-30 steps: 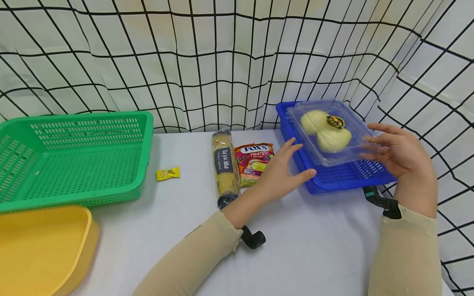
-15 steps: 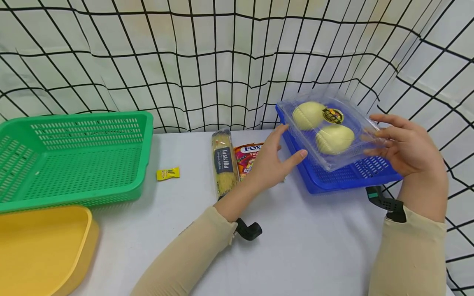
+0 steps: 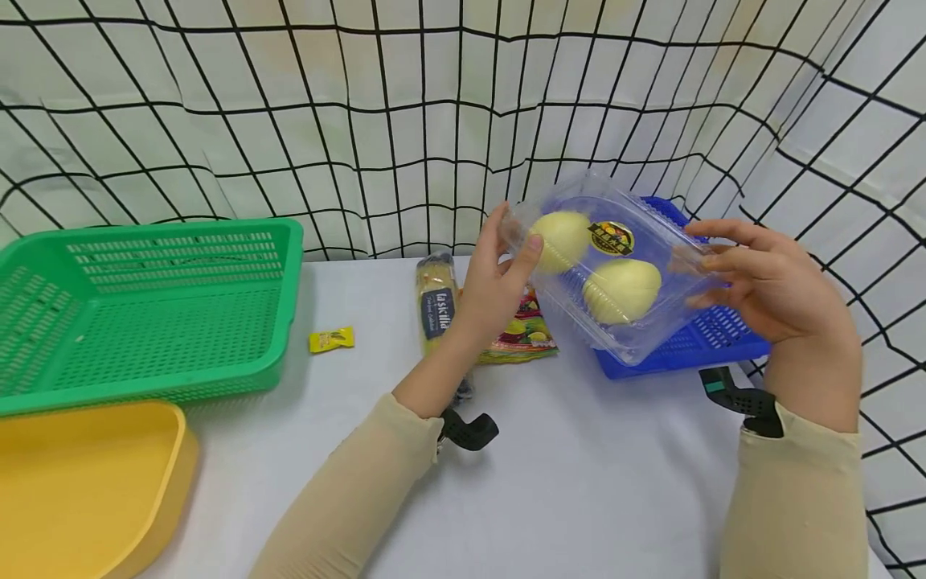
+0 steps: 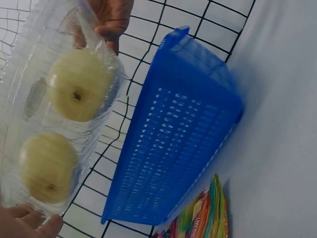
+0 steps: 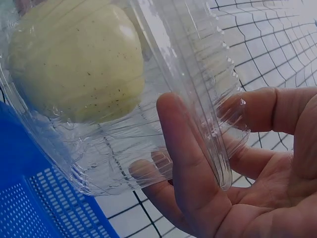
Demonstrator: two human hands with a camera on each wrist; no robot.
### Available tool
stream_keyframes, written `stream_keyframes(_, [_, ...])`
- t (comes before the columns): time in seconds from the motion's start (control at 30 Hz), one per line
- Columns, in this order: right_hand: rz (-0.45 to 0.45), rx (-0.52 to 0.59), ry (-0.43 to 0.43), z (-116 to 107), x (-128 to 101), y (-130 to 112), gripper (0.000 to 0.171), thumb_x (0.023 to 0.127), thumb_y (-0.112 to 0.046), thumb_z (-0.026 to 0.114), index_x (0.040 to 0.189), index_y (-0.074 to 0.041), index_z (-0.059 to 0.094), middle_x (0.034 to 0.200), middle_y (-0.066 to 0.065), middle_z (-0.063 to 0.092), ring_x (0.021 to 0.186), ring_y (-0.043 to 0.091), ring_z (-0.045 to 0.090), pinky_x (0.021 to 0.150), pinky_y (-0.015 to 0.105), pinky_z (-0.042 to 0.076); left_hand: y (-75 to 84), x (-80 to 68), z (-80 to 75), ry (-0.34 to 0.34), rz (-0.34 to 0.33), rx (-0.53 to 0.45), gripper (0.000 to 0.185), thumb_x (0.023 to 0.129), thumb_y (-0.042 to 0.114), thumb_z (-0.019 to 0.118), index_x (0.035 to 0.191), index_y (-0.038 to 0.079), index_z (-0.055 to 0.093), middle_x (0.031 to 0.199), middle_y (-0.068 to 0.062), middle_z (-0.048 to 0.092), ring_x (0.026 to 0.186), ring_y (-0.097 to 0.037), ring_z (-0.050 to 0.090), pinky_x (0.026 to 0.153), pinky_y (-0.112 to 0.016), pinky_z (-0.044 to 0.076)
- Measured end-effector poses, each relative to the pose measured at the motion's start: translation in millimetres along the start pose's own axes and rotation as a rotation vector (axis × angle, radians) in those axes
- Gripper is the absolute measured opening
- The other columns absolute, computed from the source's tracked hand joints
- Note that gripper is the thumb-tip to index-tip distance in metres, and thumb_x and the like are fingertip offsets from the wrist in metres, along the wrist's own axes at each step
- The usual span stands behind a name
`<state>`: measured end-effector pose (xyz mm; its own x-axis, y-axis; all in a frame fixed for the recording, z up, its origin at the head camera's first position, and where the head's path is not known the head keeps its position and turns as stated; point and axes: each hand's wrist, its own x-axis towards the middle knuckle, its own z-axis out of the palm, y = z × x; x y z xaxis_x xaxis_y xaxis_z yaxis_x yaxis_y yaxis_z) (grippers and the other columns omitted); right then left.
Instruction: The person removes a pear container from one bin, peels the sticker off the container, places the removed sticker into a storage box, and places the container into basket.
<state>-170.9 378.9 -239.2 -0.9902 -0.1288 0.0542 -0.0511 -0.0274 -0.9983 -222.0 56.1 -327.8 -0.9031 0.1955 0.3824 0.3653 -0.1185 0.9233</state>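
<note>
Aloft, clear box (image 3: 604, 267); partly behind, blue basket (image 3: 723, 331)

A clear container (image 3: 647, 253) hangs tilted over the left part of the blue basket (image 3: 712, 342), two pale fruits (image 3: 624, 291) and a dark round label (image 3: 611, 239) showing. The left grip (image 3: 499, 281) pinches it left of the basket; the right grip (image 3: 770, 281) holds its edge toward the basket's right. Left of the basket, on the white worktop (image 3: 571, 474): candy bag (image 3: 526, 338), long packet (image 3: 437, 312), yellow sweet (image 3: 332, 339), green basket (image 3: 174, 330).
</note>
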Motion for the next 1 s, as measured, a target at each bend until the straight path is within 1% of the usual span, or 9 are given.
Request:
stream_keyframes(0.1, [0.003,0.012,-0.030,5,1,-1,0.032,0.109,0.007,0.054,0.136,-0.002,0.070,0.118,0.013,0.075,0.101,0.023,0.074,0.072,0.042,0.068,0.0,1.2,-7.1,-0.010,0.024,-0.002,0.075,0.113,0.039,0.060,0.175,0.015,0.024,0.172,-0.012,0.039,0.156,-0.024,0.041,0.123,-0.040,0.042])
stream_keyframes(0.2, [-0.007,0.034,-0.058,8,3,0,0.034,0.109,0.008,0.053,0.137,-0.001,0.069,0.119,0.014,0.076,0.102,0.023,0.076,0.072,0.042,0.068,-0.2,1.6,-14.6,-0.011,0.040,-0.006,0.071,0.113,0.034,0.062,0.174,0.016,0.029,0.166,-0.010,0.045,0.154,-0.020,0.044,0.123,-0.039,0.043])
stream_keyframes(0.37, [-0.019,0.066,-0.063,15,5,1,0.034,0.109,0.009,0.054,0.136,0.000,0.072,0.121,0.013,0.076,0.104,0.023,0.076,0.071,0.042,0.068,4.6,0.6,-29.4,-0.005,0.079,-0.048,0.065,0.111,0.022,0.068,0.168,0.010,0.040,0.150,-0.010,0.056,0.141,-0.019,0.055,0.116,-0.041,0.050])
stream_keyframes(0.47, [-0.020,0.067,-0.060,21,5,2,0.033,0.108,0.008,0.056,0.135,0.000,0.072,0.121,0.014,0.077,0.104,0.023,0.076,0.070,0.040,0.067,10.9,-3.5,-39.2,-0.003,0.086,-0.039,0.061,0.109,0.019,0.071,0.163,0.010,0.046,0.149,-0.009,0.060,0.137,-0.019,0.059,0.111,-0.042,0.054])
stream_keyframes(0.57, [-0.018,0.054,-0.082,29,5,2,0.033,0.108,0.007,0.056,0.137,-0.001,0.071,0.122,0.014,0.078,0.106,0.023,0.077,0.070,0.039,0.067,16.7,-10.9,-49.9,-0.008,0.068,-0.019,0.060,0.108,0.020,0.072,0.162,0.013,0.048,0.152,-0.005,0.060,0.136,-0.018,0.060,0.108,-0.040,0.057])
stream_keyframes(0.67, [-0.015,0.045,-0.109,38,7,3,0.033,0.108,0.007,0.057,0.137,-0.001,0.071,0.124,0.015,0.079,0.108,0.024,0.078,0.072,0.039,0.067,22.3,-18.7,-61.8,-0.020,0.048,-0.022,0.062,0.108,0.019,0.073,0.164,0.014,0.047,0.152,-0.004,0.059,0.131,-0.020,0.063,0.103,-0.042,0.060])
stream_keyframes(0.8, [-0.007,0.057,-0.141,51,12,5,0.034,0.107,0.007,0.058,0.137,-0.001,0.072,0.126,0.015,0.078,0.109,0.025,0.078,0.074,0.041,0.068,28.8,-26.8,-80.0,-0.008,0.031,0.006,0.063,0.106,0.018,0.075,0.164,0.016,0.049,0.151,-0.002,0.061,0.131,-0.021,0.063,0.108,-0.042,0.056])
stream_keyframes(0.87, [-0.002,0.058,-0.156,57,13,7,0.034,0.107,0.008,0.058,0.137,-0.001,0.072,0.126,0.015,0.078,0.108,0.024,0.078,0.074,0.041,0.067,30.9,-30.9,-88.3,0.001,0.020,0.016,0.063,0.105,0.017,0.077,0.162,0.017,0.052,0.151,-0.001,0.062,0.134,-0.020,0.061,0.111,-0.043,0.054])
stream_keyframes(1.0, [0.003,0.010,-0.180,68,16,12,0.035,0.106,0.006,0.061,0.138,-0.003,0.072,0.130,0.013,0.076,0.107,0.024,0.076,0.074,0.041,0.067,37.1,-41.6,-104.8,0.013,-0.018,0.018,0.063,0.102,0.015,0.081,0.160,0.017,0.055,0.152,-0.002,0.062,0.136,-0.021,0.061,0.110,-0.042,0.054])
